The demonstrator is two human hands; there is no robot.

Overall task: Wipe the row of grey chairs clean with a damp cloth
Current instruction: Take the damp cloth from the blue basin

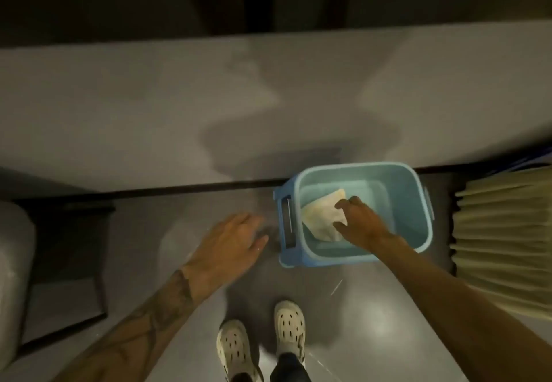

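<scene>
Gripping a crumpled pale cloth (324, 217) in the squarish blue tub (286, 226), right hand (363, 226); left hand (230, 241) splayed, empty

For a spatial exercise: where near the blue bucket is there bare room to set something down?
Bare floor left of the bucket, by the left hand, and between bucket and shoes; also the grey surface behind. Crowded: bucket's right, beside the ribbed cream panel.

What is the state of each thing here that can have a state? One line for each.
bucket: upright, no lid.
cloth: loosely folded, inside the bucket.
right hand: in the bucket, grips the cloth.
left hand: open, holds nothing, beside the bucket.
broom: right of the bucket, untouched.
</scene>
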